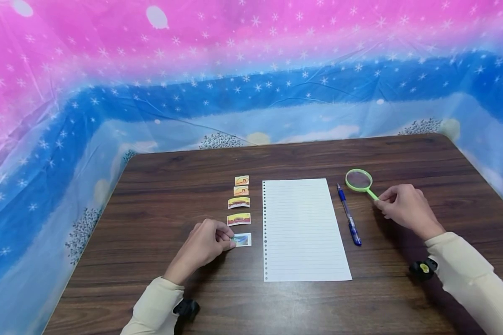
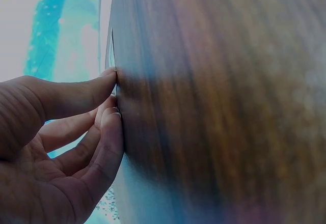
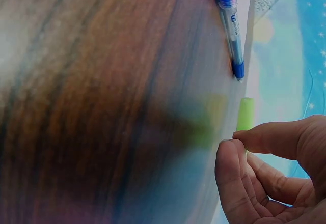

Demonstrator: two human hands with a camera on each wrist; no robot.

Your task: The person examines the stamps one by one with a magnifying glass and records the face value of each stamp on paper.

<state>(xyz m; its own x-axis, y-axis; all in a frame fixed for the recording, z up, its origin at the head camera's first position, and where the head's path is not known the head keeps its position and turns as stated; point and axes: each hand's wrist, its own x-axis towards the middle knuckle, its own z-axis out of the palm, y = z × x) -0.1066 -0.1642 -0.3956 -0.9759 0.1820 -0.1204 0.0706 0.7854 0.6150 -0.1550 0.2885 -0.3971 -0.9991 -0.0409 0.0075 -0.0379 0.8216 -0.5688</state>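
My left hand pinches the left edge of a blue-green postage stamp, the nearest in a column of small stamps. In the left wrist view, the thumb and fingertips meet at the table surface, with the stamp seen almost edge-on. My right hand holds the handle end of a green magnifying glass between thumb and fingers. Its lens points away toward the back left. Only part of the green handle shows in the right wrist view.
Above the held stamp lie two yellow-and-red stamps and two smaller orange ones. A lined loose-leaf sheet is between the hands, with a blue pen along its right side. The wooden table meets a patterned cloth behind.
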